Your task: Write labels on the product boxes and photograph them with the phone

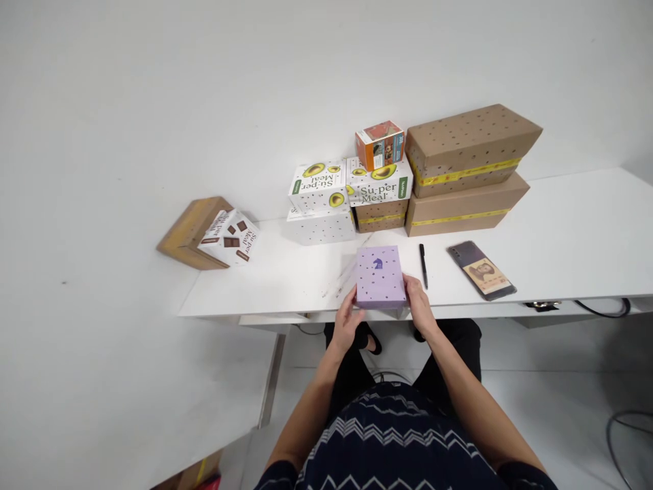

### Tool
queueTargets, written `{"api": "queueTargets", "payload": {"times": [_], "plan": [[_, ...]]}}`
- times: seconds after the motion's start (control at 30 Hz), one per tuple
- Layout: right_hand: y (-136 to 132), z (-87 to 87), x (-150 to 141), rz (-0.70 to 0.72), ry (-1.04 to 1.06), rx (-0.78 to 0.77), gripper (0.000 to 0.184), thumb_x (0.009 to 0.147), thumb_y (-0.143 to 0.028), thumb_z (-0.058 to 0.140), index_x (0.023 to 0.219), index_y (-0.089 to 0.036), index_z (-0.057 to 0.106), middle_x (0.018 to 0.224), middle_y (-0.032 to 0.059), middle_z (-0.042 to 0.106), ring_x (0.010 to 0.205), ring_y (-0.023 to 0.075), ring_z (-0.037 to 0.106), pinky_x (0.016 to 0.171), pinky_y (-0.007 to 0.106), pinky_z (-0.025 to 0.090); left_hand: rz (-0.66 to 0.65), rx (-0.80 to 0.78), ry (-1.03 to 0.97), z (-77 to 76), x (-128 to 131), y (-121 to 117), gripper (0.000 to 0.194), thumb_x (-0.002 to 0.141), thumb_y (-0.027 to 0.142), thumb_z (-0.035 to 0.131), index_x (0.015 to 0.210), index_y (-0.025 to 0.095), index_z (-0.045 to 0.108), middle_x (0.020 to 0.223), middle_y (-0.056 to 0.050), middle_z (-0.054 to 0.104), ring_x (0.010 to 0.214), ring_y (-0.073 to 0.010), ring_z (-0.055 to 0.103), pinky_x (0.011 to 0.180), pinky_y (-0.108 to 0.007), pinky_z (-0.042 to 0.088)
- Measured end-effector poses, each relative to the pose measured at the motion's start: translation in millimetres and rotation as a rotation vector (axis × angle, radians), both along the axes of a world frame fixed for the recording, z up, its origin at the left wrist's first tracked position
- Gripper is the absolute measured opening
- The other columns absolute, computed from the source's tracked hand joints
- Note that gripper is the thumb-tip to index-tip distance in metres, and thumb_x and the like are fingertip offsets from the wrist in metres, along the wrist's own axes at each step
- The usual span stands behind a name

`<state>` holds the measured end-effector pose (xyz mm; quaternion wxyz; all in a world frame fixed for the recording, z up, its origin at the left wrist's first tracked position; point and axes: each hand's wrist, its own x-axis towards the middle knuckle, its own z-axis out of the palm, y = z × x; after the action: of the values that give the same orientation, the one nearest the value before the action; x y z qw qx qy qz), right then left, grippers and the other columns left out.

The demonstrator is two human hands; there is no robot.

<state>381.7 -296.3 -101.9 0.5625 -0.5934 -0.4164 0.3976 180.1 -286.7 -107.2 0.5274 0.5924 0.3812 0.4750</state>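
A flat purple box point(378, 275) with small dark dots lies at the near edge of the white table point(561, 224). My left hand point(347, 321) grips its near left corner with the fingers curled against the side. My right hand point(420, 303) holds the near right side the same way. The box sits flat on the table between both hands.
A black pen point(423, 265) and a phone point(481, 269) lie right of the box. Behind stand white avocado-print boxes point(352, 190), a small orange carton point(380, 145) and two stacked brown boxes point(466, 170). At the left are a brown box point(191, 231) and a white carton point(230, 237). A cable point(607, 309) hangs at the right edge.
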Motion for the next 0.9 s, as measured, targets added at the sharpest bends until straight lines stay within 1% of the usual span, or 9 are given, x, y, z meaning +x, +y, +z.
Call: {"api": "queueTargets", "payload": {"times": [0.13, 0.33, 0.47, 0.53, 0.6, 0.7, 0.77, 0.83, 0.9], "plan": [[1, 5.9, 1, 0.025, 0.007, -0.011, 0.052, 0.086, -0.058, 0.049, 0.125, -0.026, 0.061, 0.128, 0.0068, 0.054, 0.125, 0.0224, 0.046, 0.111, 0.041, 0.032, 0.104, -0.054, -0.023, 15.5, 6, 6, 0.044, 0.086, 0.044, 0.057, 0.123, 0.020, 0.057, 0.127, -0.012, 0.061, 0.119, -0.0258, 0.056, 0.102, -0.043, 0.044], [3, 7.8, 4, 0.056, -0.009, 0.012, 0.048, 0.086, -0.054, 0.051, 0.121, -0.024, 0.063, 0.131, 0.0064, 0.056, 0.125, 0.0225, 0.048, 0.109, 0.039, 0.034, 0.103, -0.037, -0.079, 22.0, 13, 5, 0.042, 0.083, 0.041, 0.062, 0.119, 0.020, 0.056, 0.124, -0.012, 0.062, 0.115, -0.0244, 0.058, 0.098, -0.042, 0.046], [12, 11.7, 18, 0.004, -0.231, -0.020, 0.046, 0.088, -0.053, 0.045, 0.112, -0.018, 0.065, 0.115, 0.0111, 0.064, 0.102, 0.0231, 0.061, 0.093, 0.039, 0.046, 0.111, -0.066, -0.035, 24.0, 13, 4, 0.038, 0.085, 0.038, 0.060, 0.117, 0.020, 0.053, 0.122, -0.012, 0.061, 0.112, -0.0233, 0.059, 0.096, -0.041, 0.047], [21, 18.2, 29, -0.098, -0.498, -0.101, 0.042, 0.088, -0.045, 0.046, 0.112, -0.015, 0.063, 0.110, 0.0136, 0.064, 0.090, 0.0227, 0.063, 0.085, 0.038, 0.048, 0.122, -0.061, -0.004, 24.9, 14, 4, 0.037, 0.085, 0.037, 0.059, 0.118, 0.021, 0.052, 0.124, -0.012, 0.059, 0.112, -0.0228, 0.058, 0.095, -0.041, 0.047], [31, 25.9, 39, -0.159, -0.778, -0.264, 0.040, 0.088, -0.038, 0.048, 0.117, -0.012, 0.058, 0.111, 0.0175, 0.061, 0.090, 0.0248, 0.063, 0.084, 0.039, 0.047, 0.133, -0.035, 0.033, 25.1, 16, 4, 0.036, 0.087, 0.035, 0.055, 0.120, 0.022, 0.050, 0.125, -0.012, 0.056, 0.112, -0.0222, 0.056, 0.095, -0.040, 0.047], [42, 33.0, 50, -0.082, -0.952, -0.576, 0.039, 0.087, -0.035, 0.049, 0.113, -0.008, 0.058, 0.106, 0.0222, 0.063, 0.095, 0.0296, 0.063, 0.080, 0.039, 0.046, 0.119, -0.003, 0.123, 24.9, 20, 3, 0.038, 0.088, 0.032, 0.052, 0.125, 0.024, 0.046, 0.127, -0.012, 0.051, 0.111, -0.0210, 0.055, 0.092, -0.038, 0.049], [46, 33.0, 55, -0.030, -0.911, -0.656, 0.031, 0.084, -0.034, 0.051, 0.098, -0.009, 0.063, 0.095, 0.0221, 0.066, 0.093, 0.0308, 0.065, 0.076, 0.038, 0.047, 0.138, 0.052, 0.216, 26.7, 23, 3, 0.040, 0.089, 0.032, 0.050, 0.128, 0.025, 0.043, 0.128, -0.012, 0.048, 0.111, -0.0207, 0.054, 0.091, -0.038, 0.050], [47, 31.8, 61, -0.018, -0.844, -0.606, 0.021, 0.080, -0.030, 0.054, 0.079, -0.012, 0.064, 0.084, 0.0196, 0.068, 0.089, 0.0298, 0.065, 0.074, 0.036, 0.047, 0.213, 0.200, 0.354, 31.7, 28, 4, 0.042, 0.089, 0.033, 0.050, 0.129, 0.023, 0.043, 0.128, -0.013, 0.045, 0.115, -0.0229, 0.050, 0.094, -0.042, 0.047], [46, 33.1, 65, -0.007, -0.801, -0.533, 0.019, 0.079, -0.030, 0.055, 0.067, -0.016, 0.061, 0.074, 0.0149, 0.068, 0.081, 0.0260, 0.066, 0.071, 0.033, 0.047, 0.295, 0.421, 0.508, 39.8, 35, 7, 0.039, 0.087, 0.032, 0.052, 0.125, 0.020, 0.050, 0.125, -0.014, 0.046, 0.119, -0.0264, 0.046, 0.100, -0.046, 0.042]]}}
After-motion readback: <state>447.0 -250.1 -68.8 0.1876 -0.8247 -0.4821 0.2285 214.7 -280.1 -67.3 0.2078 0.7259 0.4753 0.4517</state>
